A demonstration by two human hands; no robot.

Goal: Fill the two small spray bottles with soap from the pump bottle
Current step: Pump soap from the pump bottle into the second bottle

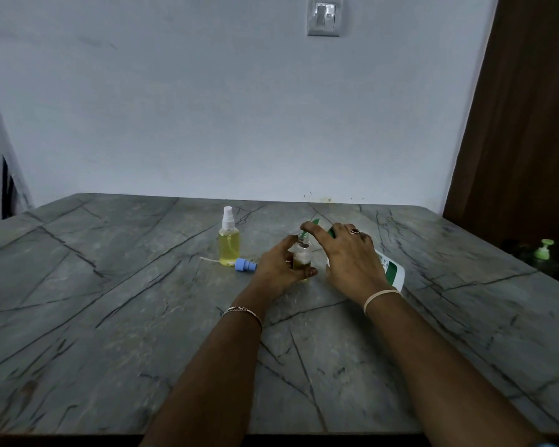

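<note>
Grasping clear cylindrical spray bottle [302, 254] in left hand [276, 271], white plastic pump bottle [392, 269] at 3 o'clock in right hand [349, 256].

Grey stone-patterned bench [110, 317], crossed by dark vein lines, filling the lower half of the view and meeting the wall at its far edge. Behind it, pale bluish-white wall [207, 108], plain, with faint scuffs toward the upper left. High up, right of centre, a grey switch plate [324, 16] with a white rocker. Low on the wall, just above the bench's back edge, a few dark specks and a small yellowish stain [326, 199]. At right, a dark brown wooden panel [523, 124], slanted in the frame. Near its foot, in shadow beyond the bench's right edge, a small green pump top [544, 249]. At far left, a narrow dark gap [7, 188].
</note>
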